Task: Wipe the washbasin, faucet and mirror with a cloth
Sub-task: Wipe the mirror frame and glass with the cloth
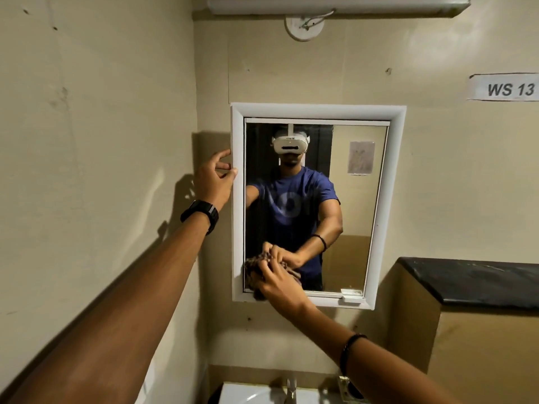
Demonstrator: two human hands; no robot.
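Note:
A white-framed mirror hangs on the beige wall ahead. My right hand presses a dark patterned cloth against the glass at the mirror's lower left corner. My left hand, with a black watch on the wrist, grips the left edge of the mirror's frame about halfway up. At the bottom edge of the view stand a metal faucet and the white washbasin, only partly visible.
A black-topped ledge juts out at the right, below mirror height. A tube light runs above. A paper label reading WS 13 is stuck on the wall at the upper right. The left wall is close beside my left arm.

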